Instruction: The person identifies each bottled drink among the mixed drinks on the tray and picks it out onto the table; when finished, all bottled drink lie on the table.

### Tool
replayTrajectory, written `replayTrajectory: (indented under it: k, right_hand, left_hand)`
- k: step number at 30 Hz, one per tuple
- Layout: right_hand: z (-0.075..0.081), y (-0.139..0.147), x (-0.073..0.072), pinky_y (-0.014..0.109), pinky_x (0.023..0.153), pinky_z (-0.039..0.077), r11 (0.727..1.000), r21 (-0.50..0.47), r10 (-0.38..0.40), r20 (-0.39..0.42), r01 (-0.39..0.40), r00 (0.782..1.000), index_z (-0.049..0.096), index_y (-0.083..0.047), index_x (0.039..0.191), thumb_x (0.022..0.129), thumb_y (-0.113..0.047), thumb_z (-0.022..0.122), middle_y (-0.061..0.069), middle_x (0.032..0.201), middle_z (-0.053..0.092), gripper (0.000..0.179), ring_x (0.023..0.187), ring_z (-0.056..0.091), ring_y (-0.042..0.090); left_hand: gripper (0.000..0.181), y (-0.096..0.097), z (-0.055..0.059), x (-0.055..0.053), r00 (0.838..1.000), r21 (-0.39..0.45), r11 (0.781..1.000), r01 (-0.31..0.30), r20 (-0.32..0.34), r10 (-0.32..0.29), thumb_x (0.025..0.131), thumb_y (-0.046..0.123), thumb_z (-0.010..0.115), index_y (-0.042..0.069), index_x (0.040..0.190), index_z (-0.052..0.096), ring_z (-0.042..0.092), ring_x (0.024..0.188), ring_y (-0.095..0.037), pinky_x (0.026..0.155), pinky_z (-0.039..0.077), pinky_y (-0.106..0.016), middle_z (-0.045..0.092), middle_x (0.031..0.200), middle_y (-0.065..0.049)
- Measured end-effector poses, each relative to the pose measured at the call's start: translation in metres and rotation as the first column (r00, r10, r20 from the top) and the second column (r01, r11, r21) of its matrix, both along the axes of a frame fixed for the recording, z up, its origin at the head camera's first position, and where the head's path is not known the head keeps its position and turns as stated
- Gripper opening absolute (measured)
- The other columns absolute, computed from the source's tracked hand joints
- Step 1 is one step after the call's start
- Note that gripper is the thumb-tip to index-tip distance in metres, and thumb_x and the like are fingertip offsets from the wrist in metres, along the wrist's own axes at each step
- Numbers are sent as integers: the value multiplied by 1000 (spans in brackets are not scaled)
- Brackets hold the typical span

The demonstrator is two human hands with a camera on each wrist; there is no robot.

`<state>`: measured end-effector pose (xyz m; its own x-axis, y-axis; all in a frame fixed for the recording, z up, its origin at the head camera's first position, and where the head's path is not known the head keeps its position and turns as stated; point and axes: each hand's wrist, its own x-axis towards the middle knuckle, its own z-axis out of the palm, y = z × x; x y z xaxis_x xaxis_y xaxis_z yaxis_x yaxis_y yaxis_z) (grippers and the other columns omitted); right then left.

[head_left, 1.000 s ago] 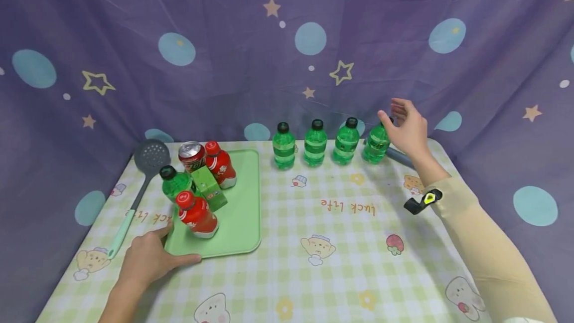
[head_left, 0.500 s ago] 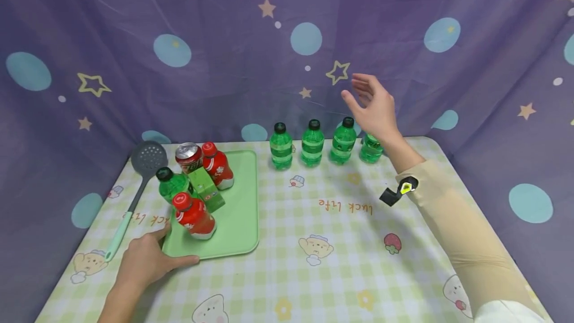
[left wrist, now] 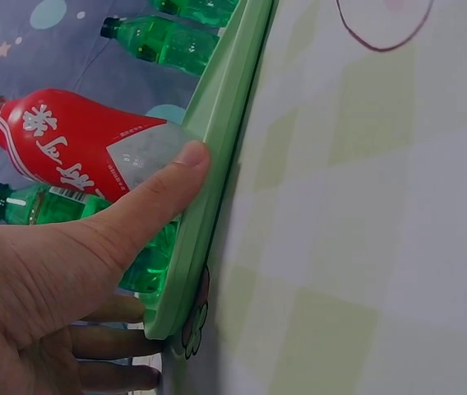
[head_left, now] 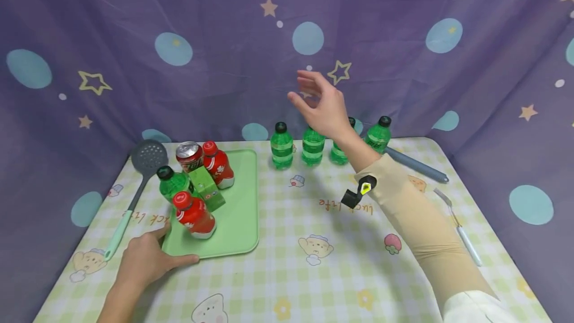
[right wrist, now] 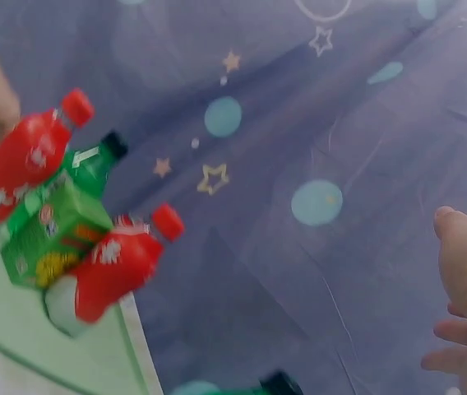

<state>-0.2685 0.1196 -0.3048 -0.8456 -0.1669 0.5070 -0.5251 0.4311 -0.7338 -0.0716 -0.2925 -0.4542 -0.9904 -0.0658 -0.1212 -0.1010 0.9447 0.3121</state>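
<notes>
My left hand (head_left: 144, 259) rests against the near left corner of the green tray (head_left: 242, 203), its thumb (left wrist: 155, 193) laid along the rim. On the tray stand two red bottles (head_left: 196, 216) (head_left: 219, 166), a green bottle (head_left: 172, 183), a green drink carton (head_left: 207, 189) and a dark red soda can (head_left: 189, 156). My right hand (head_left: 324, 106) hangs in the air before the curtain, fingers spread and nothing in them. Below and behind it several green bottles (head_left: 281, 148) with black caps stand in a row; hand and forearm partly cover some.
A slotted turner (head_left: 149, 158) with a mint handle lies left of the tray. On the right lie a dark grey rod-like handle (head_left: 417, 164) and a fork (head_left: 459, 226) with a pale handle. A purple curtain (head_left: 224, 64) closes off the back and sides.
My right hand has moved left, away from the rightmost green bottle, and rises over the row. The grey handle and fork have come into fuller view. My left hand stays at the tray.
</notes>
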Motion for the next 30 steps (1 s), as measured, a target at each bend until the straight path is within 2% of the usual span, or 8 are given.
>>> replayTrajectory:
  k: [6, 12, 16, 21, 26, 30]
  right_hand:
    - [-2, -31, 2, 34, 106, 59, 996, -21, 89, 1, -89, 996, 56, -16, 153, 102, -31, 75, 8, 151, 65, 56, 136, 67, 24]
    - [-16, -64, 8, 34, 99, 62, 986, -13, 168, 11, -168, 986, 58, -14, 151, 102, -28, 74, 11, 149, 67, 53, 132, 69, 28]
    - [-24, -84, 10, 35, 98, 63, 985, 34, 167, 28, -168, 986, 58, -17, 151, 102, -34, 74, 8, 149, 67, 54, 129, 71, 24]
    - [-34, -104, 13, 39, 105, 59, 980, 92, 168, 70, -174, 983, 56, -21, 154, 101, -40, 75, 4, 153, 64, 60, 132, 69, 22]
    - [-48, -117, 15, 35, 112, 55, 974, 124, 174, 109, -187, 979, 55, -18, 155, 100, -41, 76, 4, 155, 63, 63, 134, 68, 23]
    - [-62, -127, 14, 32, 109, 56, 972, 144, 167, 147, -188, 975, 56, -20, 154, 100, -43, 75, 0, 156, 62, 62, 134, 68, 19]
  left_hand:
    - [140, 0, -1, -2, 1000, 1, 1000, -1, -4, 1, 54, 84, 89, -14, 148, 52, 64, 112, -63, 86, 57, -66, 56, 136, -46]
    - [141, -2, -2, -2, 1000, -5, 1000, -7, 8, 7, 54, 86, 87, -14, 147, 53, 64, 113, -63, 86, 57, -65, 56, 137, -45]
    - [143, -3, -3, 1, 1000, -7, 1000, -6, -4, 6, 52, 89, 86, -14, 146, 54, 65, 112, -62, 85, 57, -65, 57, 136, -45]
    - [143, -4, -3, 1, 1000, -11, 1000, 1, -25, -1, 51, 89, 86, -14, 144, 55, 65, 111, -63, 85, 57, -65, 57, 135, -45]
    - [142, -2, -3, 0, 1000, -11, 1000, 1, -19, -2, 52, 87, 87, -14, 145, 54, 64, 112, -63, 86, 57, -66, 56, 136, -45]
    - [141, -2, -2, -1, 1000, -11, 1000, 3, -11, -3, 52, 86, 88, -14, 146, 53, 64, 112, -63, 86, 57, -66, 56, 136, -46]
